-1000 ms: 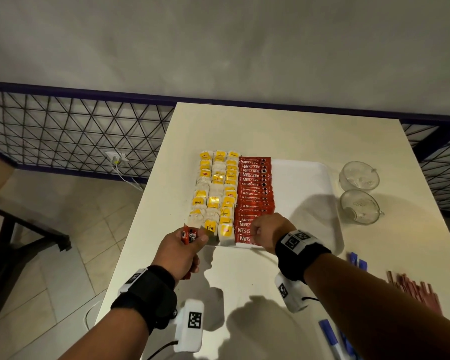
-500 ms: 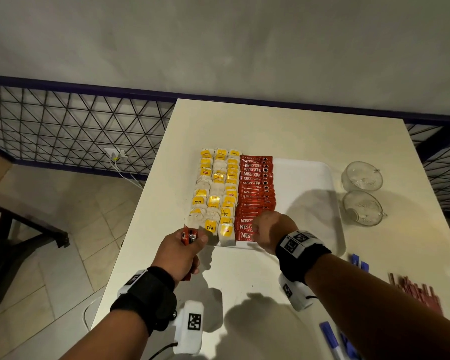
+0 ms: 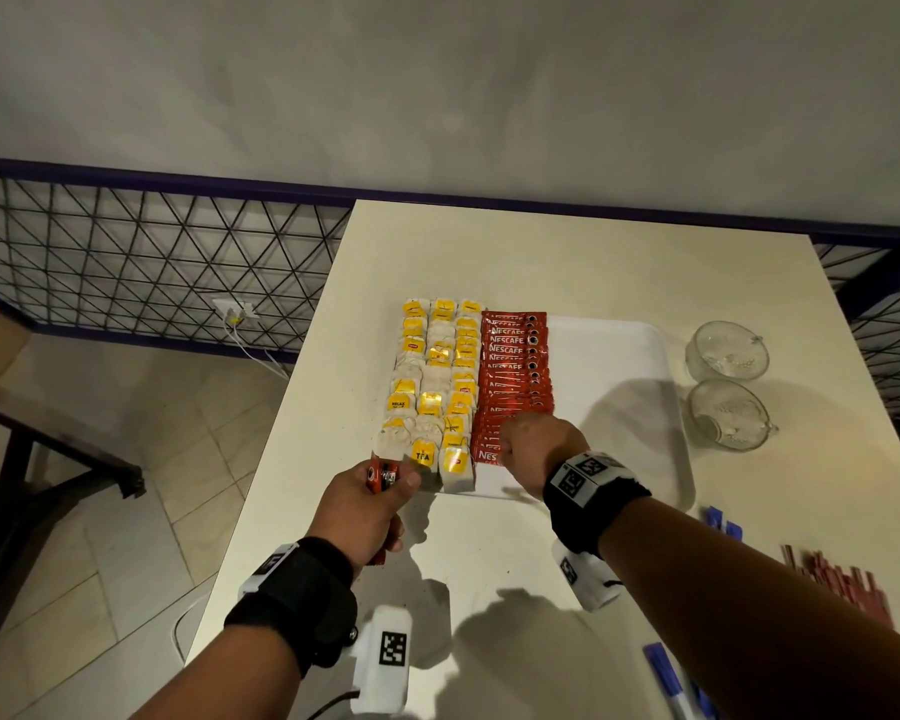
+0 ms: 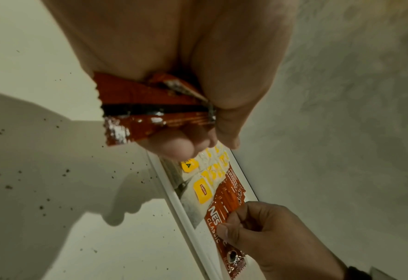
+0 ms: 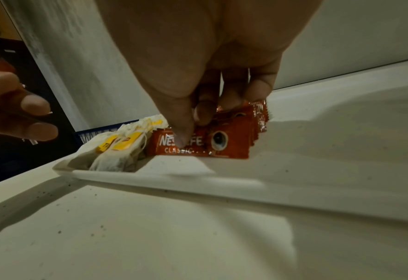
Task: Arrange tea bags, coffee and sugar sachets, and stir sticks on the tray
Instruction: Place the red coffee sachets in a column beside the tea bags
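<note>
A white tray (image 3: 619,366) lies on the table, its left part filled with rows of yellow-tagged tea bags (image 3: 437,376) and a column of red coffee sachets (image 3: 515,366). My left hand (image 3: 370,501) hovers at the tray's near left corner and grips a small bunch of red coffee sachets (image 4: 150,111). My right hand (image 3: 536,444) is over the near end of the red column; thumb and fingers (image 5: 183,132) pinch the front coffee sachet (image 5: 198,145), which stands tilted on the tray. Stir sticks (image 3: 842,584) and blue sachets (image 3: 723,524) lie on the table at the right.
Two glass cups (image 3: 726,379) stand right of the tray. More blue sachets (image 3: 666,678) lie near the front edge. The table's left edge (image 3: 281,433) drops to a tiled floor, and a wire fence (image 3: 152,262) runs behind.
The right hand has edged slightly up the tray at the near end of the red column. The left hand has stayed in place with its bunch.
</note>
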